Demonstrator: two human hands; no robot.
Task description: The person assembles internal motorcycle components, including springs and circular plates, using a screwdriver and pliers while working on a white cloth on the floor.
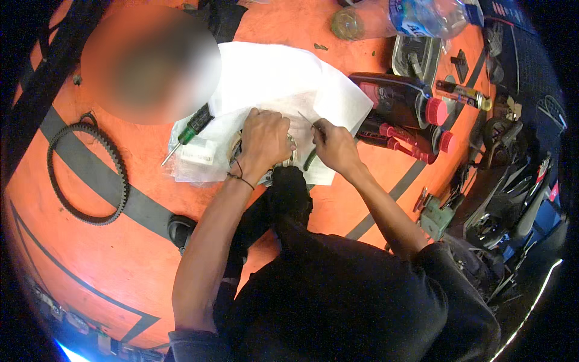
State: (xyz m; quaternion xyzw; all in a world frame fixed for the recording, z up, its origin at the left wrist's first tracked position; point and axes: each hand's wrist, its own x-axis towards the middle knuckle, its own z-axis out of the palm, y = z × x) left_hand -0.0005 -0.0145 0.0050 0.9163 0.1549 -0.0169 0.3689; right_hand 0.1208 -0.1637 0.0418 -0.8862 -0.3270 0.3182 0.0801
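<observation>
My left hand is closed over a round metal part, covering most of it. That part lies low on the white sheet, just in front of my body. To its right, my right hand is closed round a slim pointed tool; a thin tip sticks out above the fingers and a dark handle below. The tool's exact kind is hidden by the hand. A screwdriver with a green and black handle rests left of my left hand, on clear plastic wrapping.
A toothed black belt lies at the left on the orange floor. Dark bottles with red caps are right of the sheet. Beyond are a clear plastic bottle, a metal tray and a small can. Dark machinery lines the right side.
</observation>
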